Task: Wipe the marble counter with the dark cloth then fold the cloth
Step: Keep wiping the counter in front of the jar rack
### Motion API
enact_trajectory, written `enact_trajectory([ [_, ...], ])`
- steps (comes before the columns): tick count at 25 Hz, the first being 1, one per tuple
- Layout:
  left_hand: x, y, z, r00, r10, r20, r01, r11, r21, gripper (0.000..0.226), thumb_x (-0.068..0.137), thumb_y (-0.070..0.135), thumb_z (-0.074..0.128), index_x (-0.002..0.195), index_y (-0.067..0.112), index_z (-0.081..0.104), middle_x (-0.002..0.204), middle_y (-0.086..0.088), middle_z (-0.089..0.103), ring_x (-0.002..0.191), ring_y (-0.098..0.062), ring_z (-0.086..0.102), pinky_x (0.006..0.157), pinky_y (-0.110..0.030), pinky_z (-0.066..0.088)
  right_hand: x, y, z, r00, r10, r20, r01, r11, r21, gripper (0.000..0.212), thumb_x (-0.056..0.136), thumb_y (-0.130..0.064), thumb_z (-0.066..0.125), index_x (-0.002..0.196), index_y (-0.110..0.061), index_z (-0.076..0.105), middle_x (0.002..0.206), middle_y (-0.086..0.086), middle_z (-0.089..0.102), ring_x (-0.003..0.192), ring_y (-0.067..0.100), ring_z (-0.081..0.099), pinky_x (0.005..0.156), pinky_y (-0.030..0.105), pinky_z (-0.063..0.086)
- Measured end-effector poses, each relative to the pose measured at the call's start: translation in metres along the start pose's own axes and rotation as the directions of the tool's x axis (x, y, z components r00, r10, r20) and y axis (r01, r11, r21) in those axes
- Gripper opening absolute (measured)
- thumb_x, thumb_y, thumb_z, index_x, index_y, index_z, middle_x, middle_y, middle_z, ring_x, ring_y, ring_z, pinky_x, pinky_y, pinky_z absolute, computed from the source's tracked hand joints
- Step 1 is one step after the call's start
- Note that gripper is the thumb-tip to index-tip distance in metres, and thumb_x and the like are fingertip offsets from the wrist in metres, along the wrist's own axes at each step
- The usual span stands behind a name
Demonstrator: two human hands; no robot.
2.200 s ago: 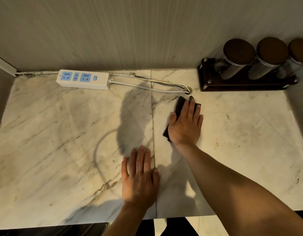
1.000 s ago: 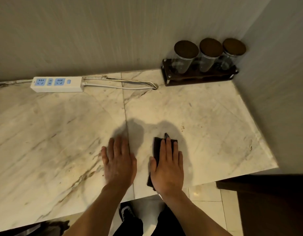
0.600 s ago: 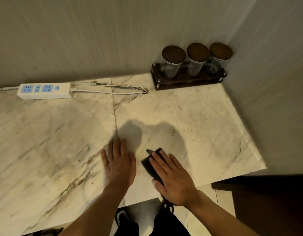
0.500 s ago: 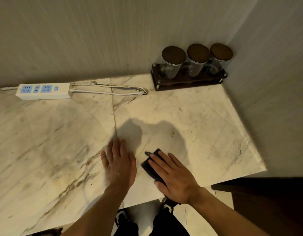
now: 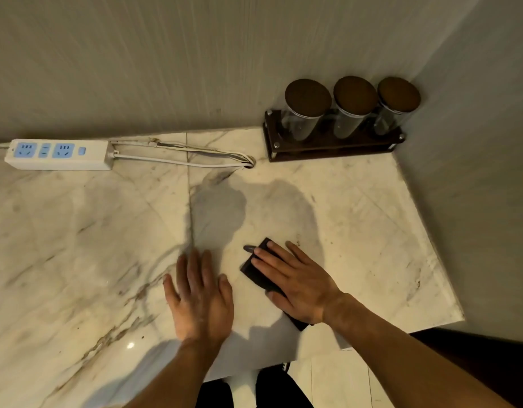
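Observation:
A small dark cloth (image 5: 253, 268), folded into a flat pad, lies on the white veined marble counter (image 5: 86, 242) near its front edge. My right hand (image 5: 295, 282) presses flat on top of the cloth with fingers spread, pointing up and to the left; most of the cloth is hidden under the palm, and one corner shows by my wrist. My left hand (image 5: 200, 298) rests flat on the bare marble just left of the cloth, fingers apart, holding nothing.
A white power strip (image 5: 58, 154) with blue sockets lies at the back left, its cables (image 5: 189, 156) running right to a hole in the counter. A dark wooden rack (image 5: 332, 142) with three lidded glass jars (image 5: 305, 108) stands in the back right corner. Walls close the back and right.
My right hand drew the cloth from the back of the counter to the front edge, then turned diagonal over it. In the last half second it slid slightly away from me. The left hand stayed flat.

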State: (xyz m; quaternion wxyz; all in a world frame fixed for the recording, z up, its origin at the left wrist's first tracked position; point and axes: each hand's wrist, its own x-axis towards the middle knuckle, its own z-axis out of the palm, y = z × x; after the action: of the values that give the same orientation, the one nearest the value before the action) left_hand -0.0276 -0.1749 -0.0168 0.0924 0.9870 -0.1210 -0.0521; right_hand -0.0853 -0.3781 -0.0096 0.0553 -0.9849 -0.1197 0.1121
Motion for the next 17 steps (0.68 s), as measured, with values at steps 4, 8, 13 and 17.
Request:
enact_trajectory([
  [4, 0.001, 0.002, -0.002, 0.999, -0.001, -0.046, -0.001, 0.999, -0.032, 0.054, 0.089, 0.034, 0.04, 0.135, 0.008, 0.05, 0.141, -0.018, 0.05, 0.138, -0.034, 0.033, 0.113, -0.057, 0.019, 0.025, 0.021, -0.007, 0.999, -0.006, -0.036, 0.006, 1.0, 0.011, 0.064, 0.096, -0.046, 0.035, 0.152, -0.02, 0.019, 0.159, -0.003, 0.009, 0.148, 0.019, 0.002, 0.117, 0.044, 0.006],
  [8, 0.004, -0.001, 0.001, 0.998, -0.018, -0.064, 0.016, 0.999, -0.045, 0.054, 0.089, 0.034, 0.041, 0.135, 0.009, 0.051, 0.141, -0.017, 0.05, 0.139, -0.032, 0.033, 0.114, -0.057, 0.019, 0.049, 0.035, -0.017, 0.996, 0.03, -0.08, -0.029, 1.0, 0.012, 0.063, 0.095, -0.045, 0.038, 0.151, -0.018, 0.024, 0.159, 0.0, 0.017, 0.148, 0.02, 0.007, 0.117, 0.045, 0.012],
  [13, 0.003, -0.002, 0.004, 0.994, 0.009, -0.108, -0.013, 0.999, -0.036, 0.053, 0.089, 0.034, 0.042, 0.135, 0.008, 0.052, 0.139, -0.019, 0.052, 0.137, -0.035, 0.036, 0.112, -0.058, 0.022, 0.071, 0.05, -0.024, 0.995, 0.076, -0.07, -0.076, 0.997, 0.006, 0.063, 0.096, -0.047, 0.033, 0.152, -0.02, 0.02, 0.16, 0.0, 0.016, 0.148, 0.019, 0.006, 0.117, 0.045, 0.012],
  [17, 0.004, -0.002, 0.004, 0.994, 0.01, -0.109, -0.013, 0.999, -0.029, 0.055, 0.089, 0.035, 0.041, 0.136, 0.008, 0.05, 0.141, -0.019, 0.05, 0.138, -0.034, 0.033, 0.112, -0.057, 0.021, 0.086, 0.056, -0.027, 0.978, 0.185, -0.098, -0.182, 0.983, 0.039, 0.063, 0.095, -0.047, 0.033, 0.152, -0.02, 0.022, 0.16, -0.001, 0.019, 0.147, 0.019, 0.009, 0.116, 0.047, 0.016],
])
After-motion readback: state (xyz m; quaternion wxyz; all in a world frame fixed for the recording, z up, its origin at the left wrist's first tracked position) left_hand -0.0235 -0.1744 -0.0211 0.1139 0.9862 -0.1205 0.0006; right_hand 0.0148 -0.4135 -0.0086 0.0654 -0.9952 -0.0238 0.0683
